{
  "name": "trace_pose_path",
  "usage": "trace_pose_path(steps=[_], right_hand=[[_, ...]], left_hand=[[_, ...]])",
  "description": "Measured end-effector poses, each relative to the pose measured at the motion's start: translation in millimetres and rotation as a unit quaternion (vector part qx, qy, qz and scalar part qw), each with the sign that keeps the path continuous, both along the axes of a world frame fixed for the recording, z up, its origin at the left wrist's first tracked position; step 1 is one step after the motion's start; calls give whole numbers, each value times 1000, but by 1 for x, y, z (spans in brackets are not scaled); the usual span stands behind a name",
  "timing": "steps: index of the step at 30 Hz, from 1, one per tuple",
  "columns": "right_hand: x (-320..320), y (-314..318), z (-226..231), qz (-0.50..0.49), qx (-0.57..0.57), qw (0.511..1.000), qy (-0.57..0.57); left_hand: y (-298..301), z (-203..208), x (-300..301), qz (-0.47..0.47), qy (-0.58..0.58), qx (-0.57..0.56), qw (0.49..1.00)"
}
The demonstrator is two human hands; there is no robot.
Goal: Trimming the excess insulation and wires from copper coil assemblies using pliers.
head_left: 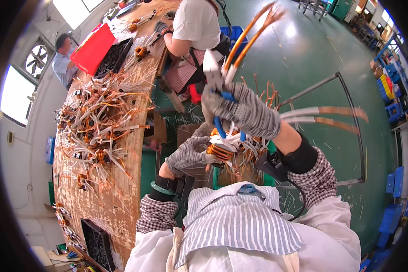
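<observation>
My left hand (189, 155), in a grey knitted glove, is closed round the side of a copper-wound ring coil (220, 153) with white-sleeved leads. Just above it, my gloved right hand (254, 109) grips a pair of blue-handled cutting pliers (212, 69), jaws pointing up and away from me. Two copper leads (248, 38) with white sleeving rise beside the jaws, blurred at their tips. Another pair of sleeved leads (324, 113) sticks out to the right past my right wrist. Where these leads join the coil is hidden by my right hand.
On the wooden table (127, 195) at left lies a big heap of wired coils (95, 118). A black tray (97, 245) sits near its front end, a red bin (93, 49) farther back. More coils fill a green crate (269, 152) below my hands. A co-worker (195, 27) sits ahead; a metal frame (360, 136) stands right.
</observation>
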State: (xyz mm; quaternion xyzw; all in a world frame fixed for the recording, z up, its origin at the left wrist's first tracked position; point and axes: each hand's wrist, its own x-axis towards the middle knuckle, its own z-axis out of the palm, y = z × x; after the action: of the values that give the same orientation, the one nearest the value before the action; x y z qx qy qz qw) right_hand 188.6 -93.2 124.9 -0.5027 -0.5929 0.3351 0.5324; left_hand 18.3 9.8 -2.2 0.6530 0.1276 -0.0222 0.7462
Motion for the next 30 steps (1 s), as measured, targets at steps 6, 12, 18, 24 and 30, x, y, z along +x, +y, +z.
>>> trace_pose_path(steps=[6, 12, 18, 24, 30], right_hand=[[-2, 16, 32, 13, 8, 991, 136], [48, -21, 13, -123, 76, 962, 233], [94, -66, -28, -100, 73, 936, 329], [57, -70, -41, -192, -244, 947, 78], [31, -99, -73, -253, -91, 796, -542]], left_hand=[[-37, 4, 18, 101, -122, -123, 980], [-52, -8, 23, 187, -147, -100, 966], [-50, -4, 18, 219, -86, -145, 961], [-64, -11, 16, 295, -100, -35, 950], [-83, 13, 27, 362, -264, 40, 893]])
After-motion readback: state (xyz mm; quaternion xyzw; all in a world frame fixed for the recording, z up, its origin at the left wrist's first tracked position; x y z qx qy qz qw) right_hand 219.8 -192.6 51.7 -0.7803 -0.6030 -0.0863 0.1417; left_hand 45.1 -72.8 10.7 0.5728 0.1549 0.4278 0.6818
